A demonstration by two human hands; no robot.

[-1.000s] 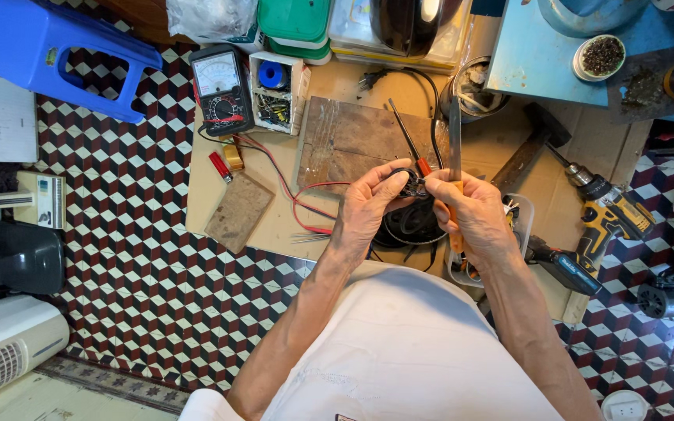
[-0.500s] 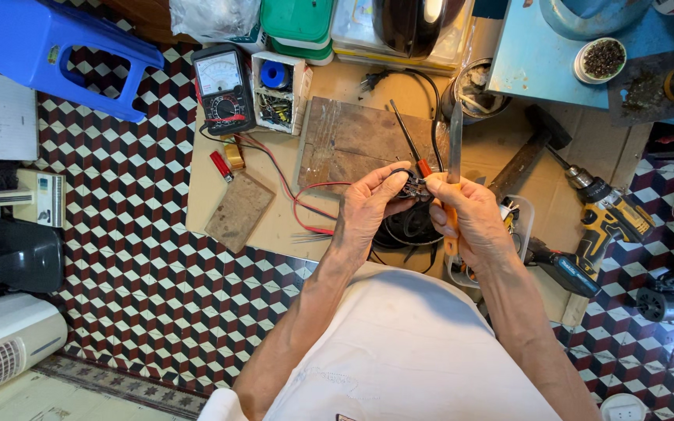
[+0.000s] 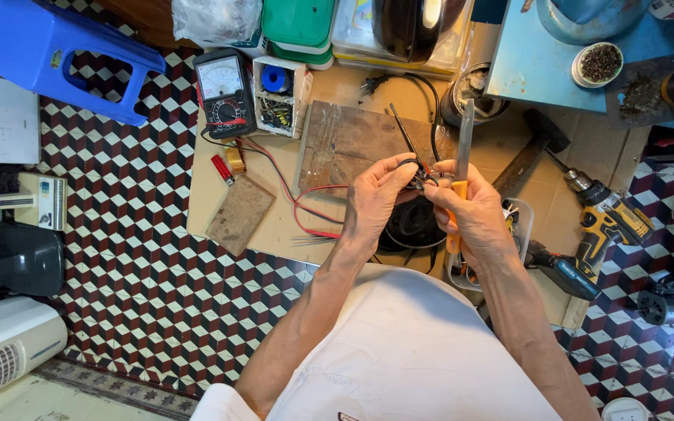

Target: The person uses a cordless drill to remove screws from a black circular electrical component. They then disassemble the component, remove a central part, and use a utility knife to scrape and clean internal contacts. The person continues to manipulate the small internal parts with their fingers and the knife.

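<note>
— Progress? 
— Midway, seemingly: left hand (image 3: 374, 204) pinching small dark part (image 3: 417, 181) above wooden board (image 3: 345, 144); right hand (image 3: 473, 214) gripping orange-handled blade tool (image 3: 460, 175) against it.
— Left? 
— Multimeter (image 3: 224, 93) leads lying unused.

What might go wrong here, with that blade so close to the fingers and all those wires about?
The orange-handled blade in the right hand points past the left hand, which pinches a small wired part; a slip might nick a finger. The red wires trailing from the meter could snag and drag it.
</note>
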